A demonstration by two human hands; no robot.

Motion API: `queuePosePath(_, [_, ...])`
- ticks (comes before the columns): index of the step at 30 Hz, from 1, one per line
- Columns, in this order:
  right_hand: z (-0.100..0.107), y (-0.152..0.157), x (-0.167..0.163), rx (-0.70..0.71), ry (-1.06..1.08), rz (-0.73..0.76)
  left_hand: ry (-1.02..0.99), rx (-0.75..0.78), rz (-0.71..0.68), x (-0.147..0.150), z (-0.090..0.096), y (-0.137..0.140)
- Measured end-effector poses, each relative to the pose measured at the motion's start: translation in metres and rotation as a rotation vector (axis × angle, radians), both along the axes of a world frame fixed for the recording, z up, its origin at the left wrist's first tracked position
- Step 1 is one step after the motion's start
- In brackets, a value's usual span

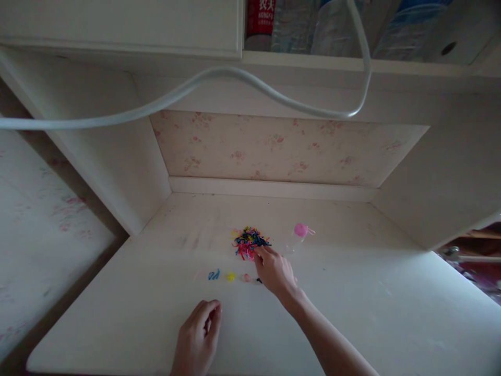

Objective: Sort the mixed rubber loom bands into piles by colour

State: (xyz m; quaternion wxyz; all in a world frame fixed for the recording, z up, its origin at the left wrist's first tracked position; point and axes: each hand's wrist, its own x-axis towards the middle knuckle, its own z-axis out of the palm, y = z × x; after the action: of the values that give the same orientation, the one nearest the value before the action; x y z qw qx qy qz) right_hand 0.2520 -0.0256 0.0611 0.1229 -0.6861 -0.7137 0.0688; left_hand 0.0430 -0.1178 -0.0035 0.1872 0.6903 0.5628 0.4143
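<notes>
A pile of small multicoloured elastic bands [249,241] lies near the middle of the white tabletop. My right hand [275,269] reaches to the pile's near right edge, its fingers pinched together there; what is between the fingertips is hidden. In a row in front of the pile are small groups: blue bands [214,274], yellow bands [230,276], pink bands [246,278] and a black bit [259,280] partly covered by my right hand. Closer to me, my left hand [199,334] rests on the table with its fingers curled in and nothing visible in them.
Right of the pile lies a small clear container with a pink lid [301,230]. A white cable [219,73] hangs across the upper view. Above, a shelf [305,61] holds a red can [260,18] and plastic bottles [293,26]. Side panels [442,172] flank the tabletop [371,313].
</notes>
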Motion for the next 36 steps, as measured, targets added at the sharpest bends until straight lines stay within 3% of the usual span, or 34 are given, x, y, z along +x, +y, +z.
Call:
queuePosePath(6, [-0.013,0.025,-0.01,-0.033,-0.064,0.01,-0.015,-0.001,-0.027,-0.001,0.002,0.001])
queuePosePath(13, [-0.022,0.026,-0.008,-0.022,-0.057,-0.005,-0.017,-0.044,-0.053,-0.001,0.002,0.001])
queuePosePath(29, [-0.042,0.024,0.023,0.175,0.256,-0.011,0.027,-0.053,-0.081,-0.001,0.0,-0.002])
queuePosePath(36, [-0.047,0.027,0.028,0.198,0.32,-0.015,0.054,-0.092,-0.091,0.0,0.003,-0.002])
